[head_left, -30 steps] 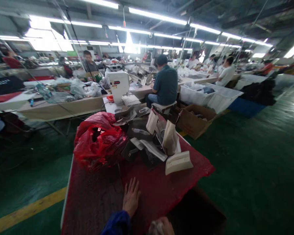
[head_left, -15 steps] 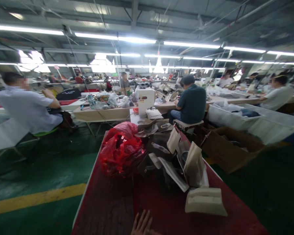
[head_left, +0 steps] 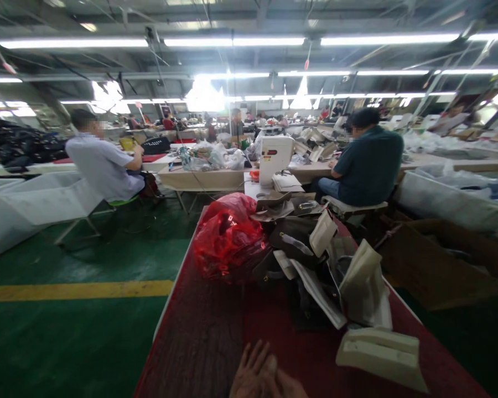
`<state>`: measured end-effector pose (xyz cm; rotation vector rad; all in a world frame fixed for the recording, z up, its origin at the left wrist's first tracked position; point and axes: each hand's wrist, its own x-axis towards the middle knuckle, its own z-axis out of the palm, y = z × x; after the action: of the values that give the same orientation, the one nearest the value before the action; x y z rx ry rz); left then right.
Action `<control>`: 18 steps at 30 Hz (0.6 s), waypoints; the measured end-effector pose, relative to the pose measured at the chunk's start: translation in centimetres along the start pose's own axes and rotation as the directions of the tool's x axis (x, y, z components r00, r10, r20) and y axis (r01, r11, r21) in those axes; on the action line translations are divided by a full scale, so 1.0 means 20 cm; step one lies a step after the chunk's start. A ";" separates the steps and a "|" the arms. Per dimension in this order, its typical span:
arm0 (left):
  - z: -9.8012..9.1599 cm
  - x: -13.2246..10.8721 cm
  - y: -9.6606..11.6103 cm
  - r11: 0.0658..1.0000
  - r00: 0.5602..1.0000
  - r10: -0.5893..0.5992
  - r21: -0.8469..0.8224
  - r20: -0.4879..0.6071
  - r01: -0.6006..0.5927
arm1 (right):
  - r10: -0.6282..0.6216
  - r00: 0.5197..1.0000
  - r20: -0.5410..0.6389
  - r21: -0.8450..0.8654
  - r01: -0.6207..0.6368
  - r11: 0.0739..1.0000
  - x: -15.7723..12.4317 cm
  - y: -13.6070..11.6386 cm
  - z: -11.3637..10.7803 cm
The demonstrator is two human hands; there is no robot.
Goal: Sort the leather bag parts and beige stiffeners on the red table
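plastic bag [head_left: 229, 239] left of bag pile [head_left: 315, 265]

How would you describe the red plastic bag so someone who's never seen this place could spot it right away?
Start at the long red-covered table running away from the camera. At its far end, left of a heap of dark and cream bag pieces, sits the red plastic bag. It is the only glossy, crumpled, bright red bundle there; its neighbours are flat, stiff and dull in colour.
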<state>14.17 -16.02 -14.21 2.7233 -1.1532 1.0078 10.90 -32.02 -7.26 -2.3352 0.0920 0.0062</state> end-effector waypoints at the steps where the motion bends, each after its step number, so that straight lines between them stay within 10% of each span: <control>1: -0.01 0.01 0.02 1.000 0.999 -0.027 -0.007 0.018 0.027 | 0.047 0.997 -0.055 -0.054 -0.050 0.997 0.00 0.08 -0.03; 5: -0.05 0.05 0.08 0.998 0.988 -0.054 -0.030 0.144 0.059 | -0.041 0.956 -0.291 -0.402 -0.083 0.912 -0.04 0.35 -0.07; 10: -0.06 0.13 0.10 0.972 0.941 -0.218 -0.028 0.260 0.234 | -0.087 0.963 -0.254 -0.494 -0.051 0.868 -0.08 0.45 -0.04; 18: 0.24 0.10 0.05 0.967 0.950 -0.233 -0.058 0.205 0.250 | -0.024 0.983 -0.181 -0.395 -0.050 0.917 0.06 0.52 -0.14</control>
<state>17.23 -19.16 -17.12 2.8567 -0.8285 0.6575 11.31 -41.19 -12.84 -2.7405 0.2157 -0.2011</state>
